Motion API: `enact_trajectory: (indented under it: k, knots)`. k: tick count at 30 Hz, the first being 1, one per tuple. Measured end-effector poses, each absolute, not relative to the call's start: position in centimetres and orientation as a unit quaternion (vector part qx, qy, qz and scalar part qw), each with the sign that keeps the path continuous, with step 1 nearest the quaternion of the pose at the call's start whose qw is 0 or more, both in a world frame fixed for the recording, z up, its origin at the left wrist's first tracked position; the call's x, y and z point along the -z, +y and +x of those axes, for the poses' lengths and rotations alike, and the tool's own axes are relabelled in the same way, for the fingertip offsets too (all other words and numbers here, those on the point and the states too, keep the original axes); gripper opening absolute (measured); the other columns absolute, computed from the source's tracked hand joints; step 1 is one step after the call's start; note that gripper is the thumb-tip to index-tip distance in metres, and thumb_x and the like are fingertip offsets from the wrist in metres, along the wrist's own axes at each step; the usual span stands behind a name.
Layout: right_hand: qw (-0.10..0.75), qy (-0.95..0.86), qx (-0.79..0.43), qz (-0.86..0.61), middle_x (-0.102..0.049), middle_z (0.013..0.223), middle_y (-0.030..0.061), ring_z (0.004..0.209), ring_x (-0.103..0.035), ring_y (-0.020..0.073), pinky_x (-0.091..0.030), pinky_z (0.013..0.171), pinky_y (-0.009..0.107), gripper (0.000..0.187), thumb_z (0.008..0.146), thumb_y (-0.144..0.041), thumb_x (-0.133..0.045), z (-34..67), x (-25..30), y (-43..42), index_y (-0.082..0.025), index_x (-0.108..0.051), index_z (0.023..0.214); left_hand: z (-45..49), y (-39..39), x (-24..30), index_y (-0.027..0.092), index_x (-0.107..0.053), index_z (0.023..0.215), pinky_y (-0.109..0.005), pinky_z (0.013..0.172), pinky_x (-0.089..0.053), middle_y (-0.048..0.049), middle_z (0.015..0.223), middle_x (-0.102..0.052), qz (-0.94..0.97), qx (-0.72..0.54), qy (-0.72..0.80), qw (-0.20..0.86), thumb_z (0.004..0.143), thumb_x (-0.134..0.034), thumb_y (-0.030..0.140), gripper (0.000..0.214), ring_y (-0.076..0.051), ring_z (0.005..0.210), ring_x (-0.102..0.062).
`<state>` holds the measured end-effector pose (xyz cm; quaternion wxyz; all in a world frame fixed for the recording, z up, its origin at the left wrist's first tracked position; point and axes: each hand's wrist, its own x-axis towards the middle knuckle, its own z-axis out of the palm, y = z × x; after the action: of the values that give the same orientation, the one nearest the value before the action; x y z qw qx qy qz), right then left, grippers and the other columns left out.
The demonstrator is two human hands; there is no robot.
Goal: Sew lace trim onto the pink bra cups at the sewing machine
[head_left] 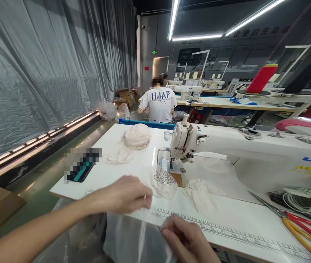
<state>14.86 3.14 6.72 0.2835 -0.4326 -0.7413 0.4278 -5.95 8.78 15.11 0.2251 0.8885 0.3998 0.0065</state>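
Note:
My left hand [129, 194] is closed above the front of the white table, fingers curled down; what they pinch, if anything, is hidden. My right hand [186, 237] is closed at the table's front edge, thumb and finger on the edge of a clear plastic sheet [141, 233], which hangs over my lap. Just past my left hand, a pale lace piece [164, 184] lies before the needle of a white sewing machine [183, 140]. Another pale lace piece [203, 193] rests to its right. Farther back sits a stack of pale fabric pieces [137, 136], with a loose piece [118, 153] beside it.
A printed ruler [212, 227] runs along the table's front. Scissors [267, 206], red and yellow handled tools [306, 233] and coiled pale cord [306, 201] lie at right. A phone-like object [83, 170], partly blurred, lies at left. A person in a white shirt [159, 104] sits ahead.

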Motion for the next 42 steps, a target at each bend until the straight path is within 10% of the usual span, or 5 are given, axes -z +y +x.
enact_trajectory:
  k: [21, 26, 33, 42]
  knots:
    - [0.184, -0.798, -0.046, -0.572, -0.068, 0.062, -0.0033, 0.044, -0.064, 0.019, -0.033, 0.036, 0.023, 0.02, 0.092, -0.035, -0.035, 21.4, -2.4, 13.5, -0.026, -0.052, 0.089, 0.3, 22.2, -6.1, 0.015, -0.062, 0.07, -0.023, 0.058, -0.035, -0.0009, 0.07, -0.065, 0.847, -0.053, 0.439, 0.294, 0.083, -0.054, 0.018, 0.015, -0.014, 0.067, -0.058]
    - [0.168, -0.808, 0.087, -0.558, -0.064, 0.06, -0.0014, 0.034, -0.057, 0.0158, -0.026, 0.026, 0.023, 0.028, 0.094, -0.037, -0.031, 23.4, -2.9, 12.7, -0.025, -0.053, 0.083, -0.8, 21.8, -6.6, 0.017, -0.062, 0.1, -0.025, 0.068, -0.04, -0.0036, 0.088, -0.063, 0.848, -0.077, 0.44, 0.286, 0.08, -0.064, 0.032, 0.026, -0.019, 0.087, -0.057]
    - [0.22, -0.872, 0.072, -0.431, -0.064, 0.109, 0.0081, 0.081, -0.068, 0.0196, -0.051, 0.052, 0.024, 0.029, 0.096, -0.027, -0.031, 19.2, -2.7, 15.1, -0.026, -0.056, 0.112, -2.1, 22.9, -6.0, 0.014, -0.063, 0.101, -0.022, 0.069, -0.043, -0.0024, 0.085, -0.063, 0.832, -0.097, 0.46, 0.295, 0.076, -0.059, 0.009, 0.026, -0.015, 0.079, -0.057]
    - [0.248, -0.833, -0.046, -0.491, -0.067, 0.073, 0.0011, 0.055, -0.066, 0.0175, -0.047, 0.04, 0.022, 0.028, 0.093, -0.035, -0.04, 20.1, -2.2, 15.5, -0.023, -0.048, 0.116, -0.1, 21.5, -5.4, 0.014, -0.059, 0.112, -0.028, 0.07, -0.044, -0.0077, 0.099, -0.058, 0.856, -0.096, 0.44, 0.255, 0.086, -0.044, 0.009, 0.03, -0.018, 0.082, -0.057]
